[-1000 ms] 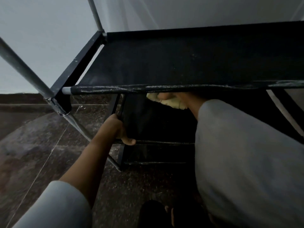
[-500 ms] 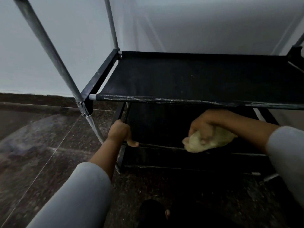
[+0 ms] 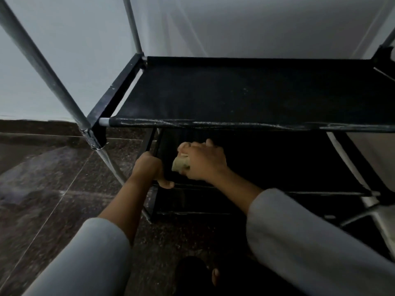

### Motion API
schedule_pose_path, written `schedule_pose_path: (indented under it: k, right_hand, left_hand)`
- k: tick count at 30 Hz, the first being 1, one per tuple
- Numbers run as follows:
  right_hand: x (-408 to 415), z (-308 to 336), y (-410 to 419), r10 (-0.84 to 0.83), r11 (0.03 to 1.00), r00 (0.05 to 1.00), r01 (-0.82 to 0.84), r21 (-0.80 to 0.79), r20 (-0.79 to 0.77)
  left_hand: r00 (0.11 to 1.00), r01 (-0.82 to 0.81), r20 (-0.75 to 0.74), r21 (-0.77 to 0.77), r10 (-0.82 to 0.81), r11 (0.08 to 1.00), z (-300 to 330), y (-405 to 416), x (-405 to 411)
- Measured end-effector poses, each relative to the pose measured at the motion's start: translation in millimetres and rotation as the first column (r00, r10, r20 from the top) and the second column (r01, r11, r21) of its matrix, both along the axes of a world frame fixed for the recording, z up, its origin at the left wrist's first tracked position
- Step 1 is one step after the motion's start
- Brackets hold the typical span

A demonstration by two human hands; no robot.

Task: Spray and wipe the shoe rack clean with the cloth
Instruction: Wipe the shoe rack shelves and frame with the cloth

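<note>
The shoe rack (image 3: pixel 245 95) has black fabric shelves on grey metal poles and stands against a pale wall. My left hand (image 3: pixel 149 167) grips the front left corner of the lower shelf (image 3: pixel 288 167), thumb hooked over its front bar. My right hand (image 3: pixel 203 161) holds a bunched yellowish cloth (image 3: pixel 179 165) on the left end of that lower shelf, under the upper shelf. No spray bottle is in view.
A grey slanted pole (image 3: pixel 42 67) crosses the upper left. The floor (image 3: pixel 53 178) is dark speckled stone with pale seams. A lowest shelf bar (image 3: pixel 192 212) shows beneath. My foot in a dark sandal (image 3: pixel 198 274) is at the bottom edge.
My right hand has carried the cloth leftward along the lower shelf, from the middle to beside my left hand. My left hand has kept its grip on the corner.
</note>
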State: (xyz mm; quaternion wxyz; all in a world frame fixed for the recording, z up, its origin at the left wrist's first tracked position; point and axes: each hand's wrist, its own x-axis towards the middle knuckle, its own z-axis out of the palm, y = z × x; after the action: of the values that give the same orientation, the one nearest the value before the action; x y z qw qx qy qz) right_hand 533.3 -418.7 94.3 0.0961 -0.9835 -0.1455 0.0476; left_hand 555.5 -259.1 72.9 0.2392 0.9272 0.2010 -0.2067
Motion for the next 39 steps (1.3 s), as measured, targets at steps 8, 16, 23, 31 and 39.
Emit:
schedule_pose_path:
  k: [8,16,23,31,39]
  right_hand:
    - [-25.1,-16.3,-102.8,-0.517,0.852,0.855,0.518,-0.074,0.038]
    - [-24.3,-2.6,-148.8,-0.783,0.606,0.617,0.786,-0.125,0.084]
    - [-48.2,4.2,-1.3,-0.079,0.995,0.983,0.069,0.066,0.163]
    - [-35.0,-21.6,-167.8,-0.667,0.732,0.738,0.674,-0.097,0.100]
    - [-34.6,-8.8,-186.3,-0.754,0.638,0.652,0.755,-0.148,0.079]
  left_hand:
    - [0.993,-0.033,-0.115,0.037,0.037,0.999,22.4,-8.6,-5.9]
    - [0.998,-0.036,0.057,0.028,0.034,0.999,21.1,-10.6,-20.3]
    - [0.989,-0.056,0.140,0.017,0.053,0.998,18.0,-11.6,-23.4]
    - [0.995,-0.001,0.103,0.007,0.000,1.000,5.0,0.9,-7.0]
    - [0.965,-0.090,0.242,-0.063,0.103,0.994,9.1,-3.8,-17.4]
